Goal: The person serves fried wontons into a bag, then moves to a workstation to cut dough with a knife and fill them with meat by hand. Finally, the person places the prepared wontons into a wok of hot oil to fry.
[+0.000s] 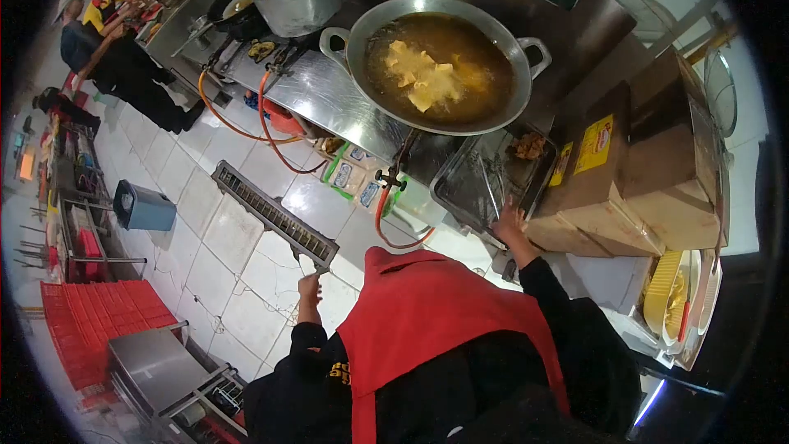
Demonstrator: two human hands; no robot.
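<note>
My right hand (511,224) is at the near edge of a dark metal tray (460,205), its fingers around the end of a pair of metal tongs (493,189) lying over the tray. A small heap of browned fried food (528,145) sits in the tray's far right corner. My left hand (309,289) hangs over the tiled floor with nothing in it, fingers loosely apart. Ahead of me, a wide two-handled wok (355,66) holds brown oil, with several pale yellow pieces (423,74) frothing in the middle.
Cardboard boxes (588,189) stand right of the tray. A lidded pot (300,0) sits left of the wok. Orange gas hoses (263,119) hang below the counter. A floor drain grate (275,215), a blue-grey bin (145,205) and red crates (103,321) lie left. Two people (107,57) stand far left.
</note>
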